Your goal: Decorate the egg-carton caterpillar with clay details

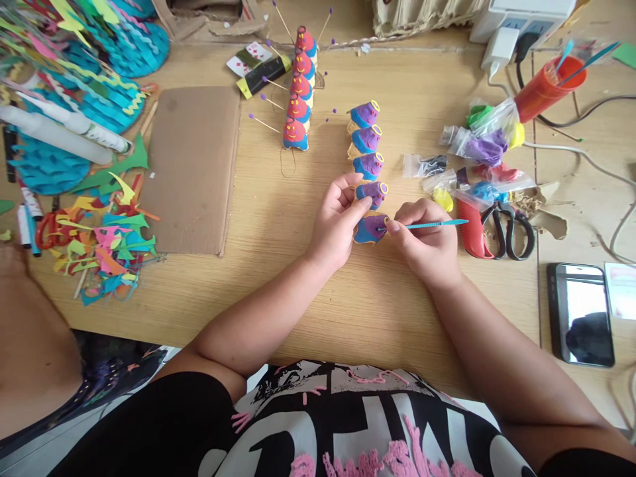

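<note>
A row of purple and blue clay-covered egg-carton cups (368,139), with yellow rings and small faces, lies in front of me. My left hand (340,215) pinches the strip near its close end, thumb on one cup and fingers behind it. In my right hand (427,238) is a thin blue plastic clay tool (442,224). Its tip touches or nearly touches the purple clay of the nearest cup (370,228), partly covered by my fingers. Farther off stands a similar red and blue strip (300,86) with purple-tipped sticks along its sides.
Bagged clay (487,146), black-handled scissors (514,232), an orange cup (549,86) and a phone (581,315) lie right. Cardboard (191,169), paper scraps (109,245), white glue bottles (74,126) and blue paper crafts (54,159) are left. Another person's arm (34,331) rests at left.
</note>
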A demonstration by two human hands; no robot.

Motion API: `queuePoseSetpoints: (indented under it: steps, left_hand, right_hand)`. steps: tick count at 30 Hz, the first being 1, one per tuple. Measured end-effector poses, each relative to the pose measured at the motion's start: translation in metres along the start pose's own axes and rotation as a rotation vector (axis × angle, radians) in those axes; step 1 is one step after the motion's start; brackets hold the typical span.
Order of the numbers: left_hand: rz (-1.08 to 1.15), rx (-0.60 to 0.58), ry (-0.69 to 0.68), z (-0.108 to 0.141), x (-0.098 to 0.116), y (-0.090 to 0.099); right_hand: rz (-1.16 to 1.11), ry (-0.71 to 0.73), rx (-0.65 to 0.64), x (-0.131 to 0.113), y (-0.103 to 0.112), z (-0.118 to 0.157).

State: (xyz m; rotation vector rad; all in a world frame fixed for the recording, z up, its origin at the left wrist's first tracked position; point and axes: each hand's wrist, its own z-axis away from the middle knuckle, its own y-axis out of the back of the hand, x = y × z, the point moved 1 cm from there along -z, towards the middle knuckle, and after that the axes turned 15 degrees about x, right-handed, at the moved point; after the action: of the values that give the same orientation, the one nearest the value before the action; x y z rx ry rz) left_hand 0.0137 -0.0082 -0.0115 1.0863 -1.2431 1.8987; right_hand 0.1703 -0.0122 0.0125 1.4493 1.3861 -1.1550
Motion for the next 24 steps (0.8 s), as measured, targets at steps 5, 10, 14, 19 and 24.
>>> queuePoseSetpoints:
  steps: [5, 10, 14, 19, 24]
  left_hand:
    - [0.014, -0.009, 0.005, -0.0003, -0.0007, 0.0002]
    - [0.015, 0.002, 0.014, 0.0000, 0.0000, 0.0000]
    - [0.012, 0.006, 0.019, 0.0002, 0.0004, -0.0001]
    - [0.023, 0.004, 0.019, -0.0001, 0.0002, -0.0002]
    - [0.015, 0.009, 0.025, -0.0004, -0.0003, 0.0002]
  right_hand:
    - [-0.017, 0.018, -0.010, -0.0008, -0.0002, 0.0003]
    - [-0.017, 0.007, -0.022, -0.0019, -0.0011, 0.0002]
    - [-0.028, 0.012, -0.030, -0.0007, -0.0012, 0.0004]
    - [-0.014, 0.007, -0.033, -0.0004, -0.0007, 0.0008]
    - [-0.001, 0.007, -0.038, -0.0015, -0.0011, 0.0007]
